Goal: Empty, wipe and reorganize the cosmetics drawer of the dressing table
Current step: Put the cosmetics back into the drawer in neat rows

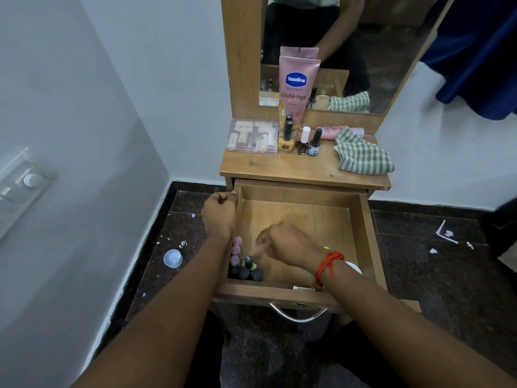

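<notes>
Forearms first: left hand is curled over the left wall of the open drawer, at its far corner. Right hand is down inside, fingers curled near the nail polish cluster in the near-left corner, too blurry to tell if it's pinching one. Emptying looks about half done imo: Vaseline tube, clear box and a few bottles sit on the tabletop. Checked cloth lies at its right, so wiping and reorganizing are probably still left.

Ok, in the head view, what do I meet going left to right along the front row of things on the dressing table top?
Clear cosmetics box → yellow nail polish bottle → white-capped bottle → black-capped blue bottle → checked cloth.
</notes>
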